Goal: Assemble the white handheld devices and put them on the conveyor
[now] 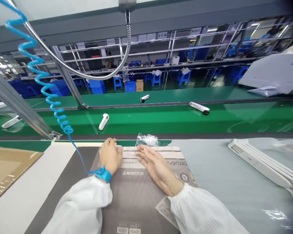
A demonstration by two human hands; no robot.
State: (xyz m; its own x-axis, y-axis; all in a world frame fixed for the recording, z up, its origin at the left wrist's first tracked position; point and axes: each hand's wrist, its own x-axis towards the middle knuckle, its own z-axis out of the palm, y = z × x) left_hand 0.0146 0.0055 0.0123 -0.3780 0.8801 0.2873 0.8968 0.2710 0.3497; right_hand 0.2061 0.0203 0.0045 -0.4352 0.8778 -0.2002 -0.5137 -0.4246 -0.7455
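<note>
A flat printed sheet of grey-brown cardboard (133, 198) marked MONTECH lies in front of me on the bench. My left hand (110, 156), with a blue wrist strap (104, 174) on its wrist, rests palm down at the cardboard's far left edge. Its fingers point away, slightly bent, and the thumb stands apart. Stretched out and tilted on its side, my right hand (157, 167) lies over the far edge, the fingertips near a crumpled clear plastic bag (147, 139). I see nothing held in either hand.
Beyond the bench runs a green conveyor belt (146, 122) carrying white handheld devices, one (104, 122) left of centre. White plastic parts (266, 162) are stacked at right. Brown cardboard (12, 165) lies at left. A coiled blue cord (42, 76) hangs down to my wrist strap.
</note>
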